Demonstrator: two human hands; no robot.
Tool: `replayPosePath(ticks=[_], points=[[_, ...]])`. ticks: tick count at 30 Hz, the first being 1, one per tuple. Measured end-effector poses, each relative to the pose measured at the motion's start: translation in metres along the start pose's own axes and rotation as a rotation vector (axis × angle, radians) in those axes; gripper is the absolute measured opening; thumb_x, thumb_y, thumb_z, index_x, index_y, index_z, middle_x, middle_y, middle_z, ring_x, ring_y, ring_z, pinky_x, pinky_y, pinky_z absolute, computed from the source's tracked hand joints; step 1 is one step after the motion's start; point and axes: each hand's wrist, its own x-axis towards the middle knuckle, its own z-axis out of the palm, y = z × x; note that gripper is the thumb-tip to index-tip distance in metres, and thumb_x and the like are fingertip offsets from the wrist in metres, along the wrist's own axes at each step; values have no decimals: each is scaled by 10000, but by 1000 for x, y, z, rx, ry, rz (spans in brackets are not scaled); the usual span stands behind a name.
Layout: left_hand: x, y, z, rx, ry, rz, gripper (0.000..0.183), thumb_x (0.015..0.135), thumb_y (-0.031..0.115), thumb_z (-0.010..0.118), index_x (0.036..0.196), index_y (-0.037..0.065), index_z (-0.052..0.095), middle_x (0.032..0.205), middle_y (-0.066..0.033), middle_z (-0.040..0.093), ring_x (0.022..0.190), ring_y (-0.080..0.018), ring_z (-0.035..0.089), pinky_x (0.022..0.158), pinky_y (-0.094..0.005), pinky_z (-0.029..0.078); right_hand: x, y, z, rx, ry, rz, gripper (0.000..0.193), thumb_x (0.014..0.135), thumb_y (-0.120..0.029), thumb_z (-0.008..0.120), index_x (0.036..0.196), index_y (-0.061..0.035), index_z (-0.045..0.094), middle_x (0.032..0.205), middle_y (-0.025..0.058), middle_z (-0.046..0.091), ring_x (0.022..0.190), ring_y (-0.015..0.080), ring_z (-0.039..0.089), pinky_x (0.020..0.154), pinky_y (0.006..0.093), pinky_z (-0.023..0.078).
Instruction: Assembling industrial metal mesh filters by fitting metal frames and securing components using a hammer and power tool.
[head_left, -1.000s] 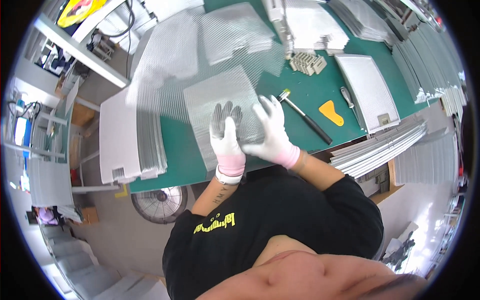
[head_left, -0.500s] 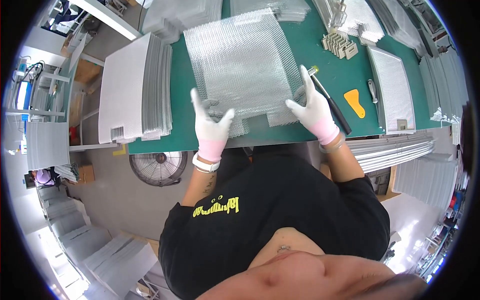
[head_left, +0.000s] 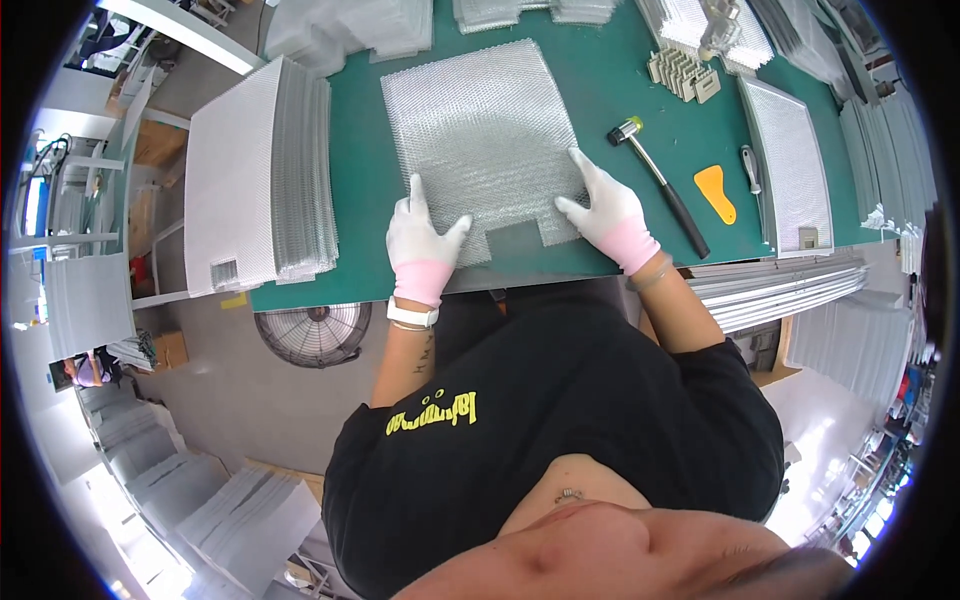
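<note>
A silver mesh sheet [head_left: 480, 130] with a notch in its near edge lies in front of me, over the green table. At its near left edge is my left hand [head_left: 422, 240], in a white glove with a pink cuff. The index finger points away along the edge and the thumb rests toward the sheet. My right hand [head_left: 610, 212], gloved alike, grips the near right edge with thumb and index finger showing. The remaining fingers are partly hidden on both hands. Whether the sheet is one layer or several, I cannot tell.
A tall stack of mesh sheets [head_left: 235, 180] stands on the left. To the right lie a hammer [head_left: 660, 185], a yellow scraper [head_left: 714, 195], a screwdriver [head_left: 750, 168] and a framed mesh panel [head_left: 790, 165]. Metal clips [head_left: 684, 76] sit farther back. A fan [head_left: 312, 334] stands below the table.
The mesh layers, offset from each other before, now line up with one notch showing. The sheet lies lower and flatter. My right hand has shifted slightly nearer and left, uncovering the hammer.
</note>
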Motion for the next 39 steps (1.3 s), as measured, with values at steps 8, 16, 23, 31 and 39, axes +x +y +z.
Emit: replayPosePath(ticks=[8, 16, 23, 31, 39], points=[[3, -8, 4, 20, 9, 55, 939, 732, 437, 801, 1446, -27, 405, 1113, -218, 592, 1000, -359, 613, 870, -427, 518, -4, -2, -4, -20, -73, -20, 661, 842, -308, 699, 1413, -74, 462, 1174, 187, 615, 1058, 352, 619, 904, 398, 505], [2, -5, 1, 13, -17, 31, 944, 725, 435, 807, 1448, -20, 406, 1146, -226, 583, 1025, -361, 606, 885, -429, 514, -5, -5, -3, -48, -60, -34, 672, 848, -331, 690, 1416, -70, 441, 1132, 186, 605, 1022, 357, 615, 873, 407, 511], [5, 0, -2, 17, -27, 41, 962, 706, 452, 818, 1449, -2, 409, 1176, -220, 564, 1064, -372, 593, 901, -420, 511, -3, -2, -9, -71, -84, -50, 621, 841, -333, 694, 1371, -77, 495, 1073, 176, 624, 1022, 348, 618, 887, 403, 500], [25, -18, -6, 172, -86, 177, 919, 667, 490, 821, 1464, 218, 456, 1524, -216, 318, 1434, -446, 216, 1166, -590, 160, 62, 72, -68, -52, 331, -86, 409, 821, -239, 692, 1184, -53, 654, 1039, 187, 673, 970, 329, 660, 891, 390, 519], [-14, 2, -19, 186, -208, 200, 820, 678, 502, 794, 1386, 180, 536, 1523, -177, 340, 1432, -446, 236, 1168, -628, 81, 121, 221, -117, -368, 400, 207, 644, 776, -362, 747, 1335, -101, 563, 1304, 179, 564, 1209, 335, 550, 1044, 413, 444]])
